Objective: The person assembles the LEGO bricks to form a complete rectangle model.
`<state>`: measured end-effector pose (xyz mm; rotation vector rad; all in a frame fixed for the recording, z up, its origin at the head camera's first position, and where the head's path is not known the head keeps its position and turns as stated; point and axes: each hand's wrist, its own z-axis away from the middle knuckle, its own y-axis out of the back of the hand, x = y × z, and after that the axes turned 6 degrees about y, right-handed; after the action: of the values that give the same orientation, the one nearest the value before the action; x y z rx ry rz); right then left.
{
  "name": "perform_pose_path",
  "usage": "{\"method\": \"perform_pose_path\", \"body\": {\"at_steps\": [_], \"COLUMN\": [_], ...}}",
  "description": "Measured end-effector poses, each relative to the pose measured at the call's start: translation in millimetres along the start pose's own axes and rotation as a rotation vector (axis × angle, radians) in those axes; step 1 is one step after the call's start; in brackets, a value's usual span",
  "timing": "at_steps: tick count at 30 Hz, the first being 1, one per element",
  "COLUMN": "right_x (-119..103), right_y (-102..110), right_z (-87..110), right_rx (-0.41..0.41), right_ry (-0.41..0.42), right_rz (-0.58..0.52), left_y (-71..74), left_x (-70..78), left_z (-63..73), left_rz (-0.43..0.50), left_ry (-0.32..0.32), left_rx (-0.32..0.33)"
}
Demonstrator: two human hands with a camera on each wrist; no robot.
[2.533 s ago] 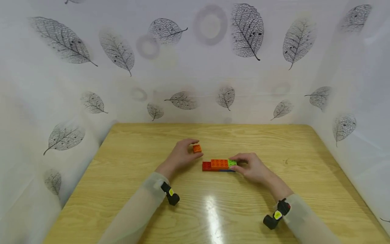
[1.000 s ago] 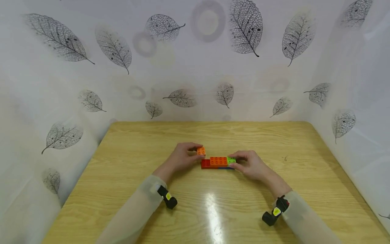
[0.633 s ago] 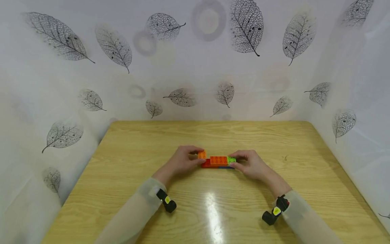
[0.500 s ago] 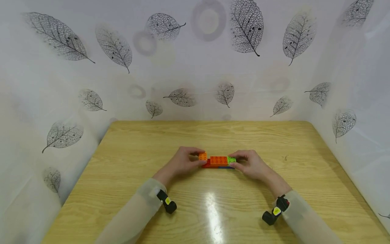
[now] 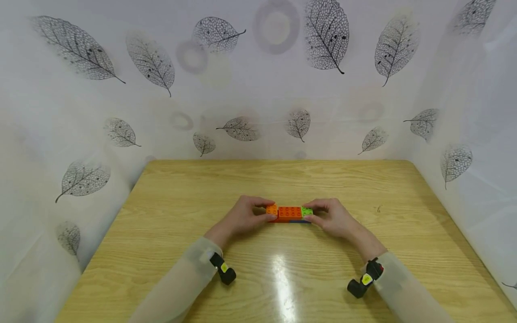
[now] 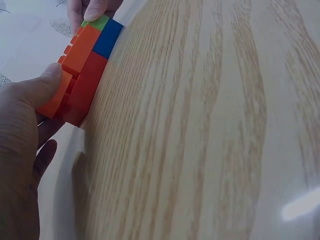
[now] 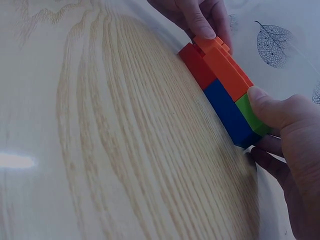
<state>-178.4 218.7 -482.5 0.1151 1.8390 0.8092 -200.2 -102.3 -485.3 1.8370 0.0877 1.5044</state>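
Note:
A small orange toy building brick is pinched between the thumb and fingers of my left hand. It sits over the left end of a red brick; a narrow gap shows between the two in the left wrist view. To its right, a longer orange brick spans the red brick and a blue brick. At the right end, my right hand grips a green brick, which is on top of the blue one. Fingers partly cover both end bricks.
The brick row lies on a wooden table with light grain and a bright reflection near its front. A pale curtain printed with leaves stands behind and at both sides. Each wrist wears a small black camera.
My left hand has brought the small orange brick rightward and down, from beyond the row's left end to above the red brick. The right hand keeps its grip on the green brick.

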Motion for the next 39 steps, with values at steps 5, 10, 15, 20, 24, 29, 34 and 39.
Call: {"method": "perform_pose_path", "body": {"at_steps": [5, 10, 15, 20, 24, 29, 34, 39], "right_x": [1.1, 2.3, 3.3, 3.3, 3.2, 3.7, 4.6, 6.5], "right_y": [0.5, 0.7, 0.7, 0.6, 0.6, 0.3, -0.1, -1.0], "right_z": [-0.3, 0.0, 0.3, 0.4, 0.2, -0.4, -0.3, 0.0], "right_rx": [0.006, 0.008, 0.01, 0.01, 0.011, 0.01, 0.015, 0.026], "right_ry": [0.018, 0.029, 0.034, 0.039, 0.048, 0.061, 0.066, 0.099], "right_rz": [0.008, 0.011, 0.014, 0.015, 0.022, 0.028, 0.024, 0.015], "left_y": [-1.4, -3.2, -3.8, -3.4, -3.4, -4.7, -5.5, -5.6], "left_x": [0.8, 1.6, 2.5, 4.1, 4.6, 1.9, 1.4, 0.8], "left_z": [-1.6, -2.4, -3.2, -3.8, -4.2, -4.6, -5.0, -5.1], "left_rz": [-0.017, -0.006, -0.021, -0.053, -0.051, -0.036, -0.047, -0.058], "left_ry": [-0.016, -0.017, -0.024, -0.023, -0.017, -0.023, -0.01, 0.024], "left_rx": [0.002, -0.001, -0.003, -0.001, -0.002, 0.0, 0.005, 0.002]}}
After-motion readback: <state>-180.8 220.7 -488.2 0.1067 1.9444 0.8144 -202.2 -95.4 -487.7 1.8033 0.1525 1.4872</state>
